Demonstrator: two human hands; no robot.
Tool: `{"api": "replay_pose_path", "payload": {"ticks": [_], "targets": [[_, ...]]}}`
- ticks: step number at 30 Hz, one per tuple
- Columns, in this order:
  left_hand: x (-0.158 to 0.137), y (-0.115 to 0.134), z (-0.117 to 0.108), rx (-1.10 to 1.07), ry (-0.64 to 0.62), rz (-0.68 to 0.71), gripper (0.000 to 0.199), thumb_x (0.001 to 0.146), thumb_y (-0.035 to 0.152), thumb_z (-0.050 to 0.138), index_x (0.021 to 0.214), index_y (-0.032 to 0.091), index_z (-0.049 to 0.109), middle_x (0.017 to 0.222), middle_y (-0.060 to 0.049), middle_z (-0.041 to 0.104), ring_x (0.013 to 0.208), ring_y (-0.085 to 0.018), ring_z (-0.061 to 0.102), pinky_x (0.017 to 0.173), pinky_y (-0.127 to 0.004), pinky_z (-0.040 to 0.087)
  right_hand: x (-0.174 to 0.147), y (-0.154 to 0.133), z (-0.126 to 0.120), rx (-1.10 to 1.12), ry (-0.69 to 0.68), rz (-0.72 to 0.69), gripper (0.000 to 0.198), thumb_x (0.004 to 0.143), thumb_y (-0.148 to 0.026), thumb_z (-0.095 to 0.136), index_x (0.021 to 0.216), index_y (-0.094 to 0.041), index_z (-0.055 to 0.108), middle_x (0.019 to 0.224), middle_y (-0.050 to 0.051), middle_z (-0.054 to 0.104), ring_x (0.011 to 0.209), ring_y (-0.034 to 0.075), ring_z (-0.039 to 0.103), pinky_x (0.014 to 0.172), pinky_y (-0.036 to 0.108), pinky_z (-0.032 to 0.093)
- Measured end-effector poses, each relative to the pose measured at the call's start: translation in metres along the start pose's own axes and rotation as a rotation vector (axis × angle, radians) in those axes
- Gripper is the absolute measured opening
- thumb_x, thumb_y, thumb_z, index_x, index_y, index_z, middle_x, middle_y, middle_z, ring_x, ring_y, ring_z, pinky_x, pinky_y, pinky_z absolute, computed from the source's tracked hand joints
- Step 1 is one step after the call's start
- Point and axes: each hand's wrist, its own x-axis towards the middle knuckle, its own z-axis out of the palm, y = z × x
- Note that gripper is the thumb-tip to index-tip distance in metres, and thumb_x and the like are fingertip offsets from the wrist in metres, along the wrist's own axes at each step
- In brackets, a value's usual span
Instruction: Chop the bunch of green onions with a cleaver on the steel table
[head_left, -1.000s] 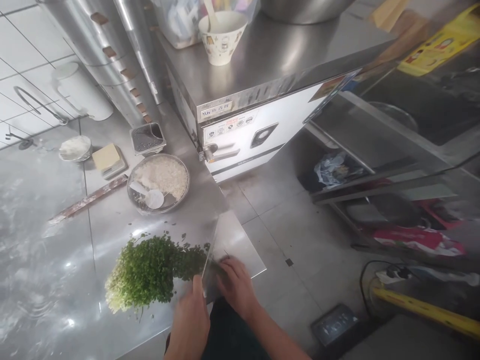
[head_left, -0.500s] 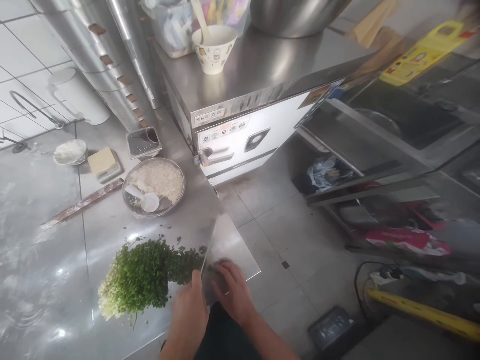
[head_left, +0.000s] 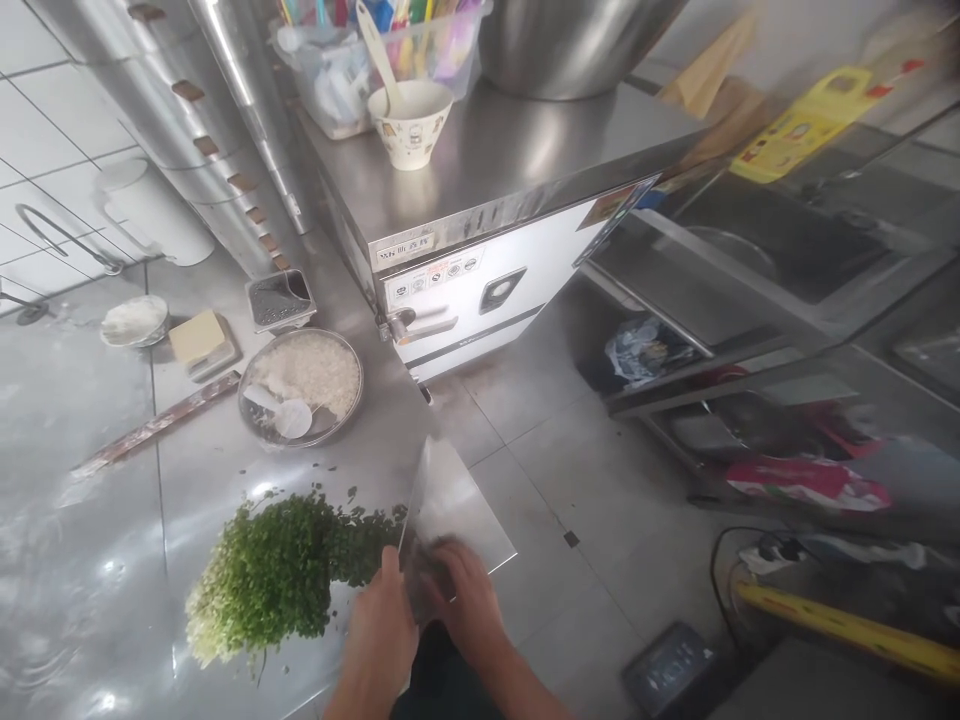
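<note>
In the head view, the chopped greens (head_left: 274, 570) lie in one heap near the front edge of the steel tabletop (head_left: 75, 480), close to its right corner. The cleaver (head_left: 450, 500) stands just beside the heap, its flat side facing it, probably to keep the pieces together. The right hand (head_left: 461, 600) is closed around the cleaver's handle. The left hand (head_left: 382, 630) rests against the blade's base with curled fingers, touching the heap's edge.
</note>
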Motion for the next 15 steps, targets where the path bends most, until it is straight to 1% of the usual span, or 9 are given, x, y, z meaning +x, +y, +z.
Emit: {"api": "replay_pose_path", "payload": {"ticks": [1,2,3,6,7,10,11,13,15], "targets": [[-0.005,-0.002,-0.002,0.018,-0.018,-0.007,0.031,0.103,0.016,0.036,0.132,0.016,0.046,0.111,-0.012,0.078,0.102,-0.027,0.075,0.079,-0.034,0.047,-0.001,0.001,-0.002,0.000,-0.009,0.019,0.039,0.087,-0.028,0.078,0.123,-0.023,0.062,0.117,0.009,0.071,0.108,0.028,0.068,0.090,0.047,0.063],[-0.010,-0.005,0.000,0.046,-0.048,-0.025,0.035,0.103,0.013,0.032,0.135,0.016,0.045,0.115,-0.013,0.077,0.104,-0.027,0.075,0.082,-0.035,0.048,-0.002,0.002,-0.002,-0.003,-0.017,0.022,0.046,0.086,-0.029,0.079,0.127,-0.023,0.061,0.121,0.010,0.070,0.111,0.029,0.067,0.093,0.048,0.063],[-0.015,-0.008,0.006,0.075,-0.088,-0.052,0.039,0.102,0.011,0.029,0.138,0.016,0.045,0.117,-0.013,0.077,0.106,-0.027,0.075,0.083,-0.035,0.048,-0.002,0.003,-0.003,-0.007,-0.016,0.003,0.044,0.086,-0.029,0.078,0.126,-0.024,0.061,0.120,0.010,0.070,0.111,0.029,0.067,0.092,0.048,0.063],[-0.021,-0.012,0.030,0.140,-0.185,-0.143,0.047,0.100,0.009,0.032,0.144,0.014,0.047,0.120,-0.016,0.077,0.110,-0.029,0.075,0.084,-0.035,0.048,-0.001,0.007,0.001,-0.012,0.025,-0.095,0.014,0.094,-0.019,0.067,0.107,-0.025,0.065,0.102,0.005,0.071,0.096,0.024,0.067,0.081,0.041,0.061],[-0.020,-0.011,0.037,0.155,-0.188,-0.152,0.049,0.100,0.010,0.032,0.147,0.013,0.045,0.122,-0.017,0.076,0.111,-0.030,0.075,0.084,-0.035,0.049,0.000,0.008,0.003,-0.020,0.037,-0.113,0.010,0.096,-0.016,0.064,0.101,-0.024,0.065,0.097,0.003,0.070,0.090,0.022,0.066,0.078,0.039,0.059],[-0.009,-0.004,0.043,0.163,-0.114,-0.101,0.055,0.101,0.009,0.031,0.156,0.009,0.037,0.134,-0.021,0.071,0.114,-0.030,0.074,0.088,-0.036,0.049,0.000,0.007,0.007,-0.090,0.038,-0.110,0.009,0.098,-0.016,0.061,0.097,-0.024,0.064,0.087,0.002,0.067,0.083,0.021,0.062,0.075,0.038,0.054],[-0.004,-0.002,0.041,0.145,-0.078,-0.072,0.055,0.100,0.009,0.033,0.156,0.008,0.035,0.133,-0.020,0.072,0.114,-0.029,0.074,0.089,-0.036,0.049,0.000,0.006,0.008,-0.123,0.035,-0.108,0.009,0.098,-0.016,0.060,0.097,-0.024,0.064,0.086,0.002,0.067,0.083,0.022,0.061,0.076,0.039,0.053],[0.003,0.000,0.031,0.091,-0.023,-0.040,0.053,0.100,0.012,0.038,0.153,0.007,0.036,0.124,-0.017,0.076,0.111,-0.028,0.074,0.087,-0.034,0.049,0.000,0.004,0.009,-0.181,0.028,-0.109,0.009,0.098,-0.016,0.059,0.097,-0.023,0.064,0.086,0.002,0.066,0.083,0.023,0.061,0.076,0.039,0.051],[0.005,-0.002,0.018,0.047,0.001,-0.049,0.048,0.102,0.016,0.038,0.149,0.008,0.039,0.117,-0.016,0.078,0.107,-0.026,0.075,0.084,-0.033,0.049,0.000,0.003,0.008,-0.225,0.014,-0.117,0.011,0.099,-0.014,0.056,0.096,-0.023,0.063,0.086,0.002,0.065,0.083,0.023,0.061,0.076,0.040,0.050]]}}
